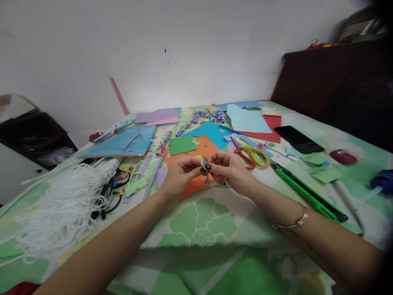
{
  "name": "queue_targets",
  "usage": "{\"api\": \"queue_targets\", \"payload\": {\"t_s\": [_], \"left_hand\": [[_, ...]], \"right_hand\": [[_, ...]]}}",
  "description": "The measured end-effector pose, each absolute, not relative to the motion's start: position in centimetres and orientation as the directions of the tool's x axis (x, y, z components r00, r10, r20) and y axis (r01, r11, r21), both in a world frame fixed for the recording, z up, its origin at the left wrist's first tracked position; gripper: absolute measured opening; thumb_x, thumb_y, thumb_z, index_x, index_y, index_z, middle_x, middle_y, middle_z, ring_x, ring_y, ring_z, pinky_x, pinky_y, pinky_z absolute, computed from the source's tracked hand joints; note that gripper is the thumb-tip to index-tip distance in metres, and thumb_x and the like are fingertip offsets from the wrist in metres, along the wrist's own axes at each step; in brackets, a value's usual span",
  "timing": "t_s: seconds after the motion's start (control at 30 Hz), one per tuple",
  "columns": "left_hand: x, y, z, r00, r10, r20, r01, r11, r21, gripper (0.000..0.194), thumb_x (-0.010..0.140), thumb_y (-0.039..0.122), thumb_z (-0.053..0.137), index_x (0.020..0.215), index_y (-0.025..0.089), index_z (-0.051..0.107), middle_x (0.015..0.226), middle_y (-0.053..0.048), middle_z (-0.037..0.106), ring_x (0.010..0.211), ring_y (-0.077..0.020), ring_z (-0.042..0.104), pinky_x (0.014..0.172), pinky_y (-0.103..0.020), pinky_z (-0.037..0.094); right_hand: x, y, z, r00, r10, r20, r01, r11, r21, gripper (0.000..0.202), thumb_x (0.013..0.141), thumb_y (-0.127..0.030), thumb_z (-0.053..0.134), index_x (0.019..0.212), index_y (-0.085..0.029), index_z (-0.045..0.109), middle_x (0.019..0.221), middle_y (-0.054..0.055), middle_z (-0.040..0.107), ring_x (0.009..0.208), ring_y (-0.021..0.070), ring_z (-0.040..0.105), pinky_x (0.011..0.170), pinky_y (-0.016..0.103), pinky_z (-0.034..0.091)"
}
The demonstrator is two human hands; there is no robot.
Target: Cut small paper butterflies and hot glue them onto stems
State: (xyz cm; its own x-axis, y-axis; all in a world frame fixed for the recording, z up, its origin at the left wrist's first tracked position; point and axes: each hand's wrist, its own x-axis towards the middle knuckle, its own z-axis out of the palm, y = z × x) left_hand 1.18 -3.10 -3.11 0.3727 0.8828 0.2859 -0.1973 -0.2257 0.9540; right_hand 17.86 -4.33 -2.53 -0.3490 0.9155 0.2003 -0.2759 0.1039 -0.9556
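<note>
My left hand and my right hand meet above the orange paper at the middle of the table. Both pinch one small multicoloured paper piece between thumbs and fingertips; a purple strip end hangs below it. My fingers cover much of the piece, so its shape is unclear. A green paper lies just beyond my left hand. Scissors with red and yellow handles rest beyond my right hand, and a green cutter lies to the right of them.
White cord is heaped at the left, near a blue folder. Curled paper chains and coloured sheets lie toward the wall. On the right are a black phone and a dark red object. Flowered cloth covers the table.
</note>
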Motion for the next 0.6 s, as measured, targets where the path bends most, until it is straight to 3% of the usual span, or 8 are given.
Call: {"api": "queue_targets", "payload": {"t_s": [0.27, 0.6], "left_hand": [[1.11, -3.18, -3.24, 0.405, 0.873, 0.272, -0.203, -0.204, 0.958, 0.017, 0.073, 0.028, 0.075, 0.08, 0.013, 0.071, 0.075, -0.006, 0.07, 0.067, -0.0167, 0.066, 0.068, -0.031, 0.053], [1.31, -3.51, -2.56, 0.407, 0.868, 0.285, -0.344, -0.143, 0.928, 0.017, 0.072, 0.03, 0.075, 0.083, 0.017, 0.073, 0.071, -0.004, 0.07, 0.067, -0.0135, 0.063, 0.063, -0.025, 0.048]], "right_hand": [[17.86, -4.36, -2.28, -0.38, 0.906, 0.185, -0.338, 0.051, -0.94, 0.023, 0.068, -0.03, 0.076, 0.074, -0.015, 0.059, 0.058, -0.003, 0.059, 0.037, 0.003, 0.042, 0.035, 0.016, 0.03], [18.17, -3.89, -1.8, -0.41, 0.912, 0.012, -0.489, -0.208, -0.847, 0.017, 0.057, -0.015, 0.074, 0.069, -0.013, 0.062, 0.058, 0.003, 0.064, 0.045, 0.0067, 0.052, 0.037, 0.015, 0.028]]}}
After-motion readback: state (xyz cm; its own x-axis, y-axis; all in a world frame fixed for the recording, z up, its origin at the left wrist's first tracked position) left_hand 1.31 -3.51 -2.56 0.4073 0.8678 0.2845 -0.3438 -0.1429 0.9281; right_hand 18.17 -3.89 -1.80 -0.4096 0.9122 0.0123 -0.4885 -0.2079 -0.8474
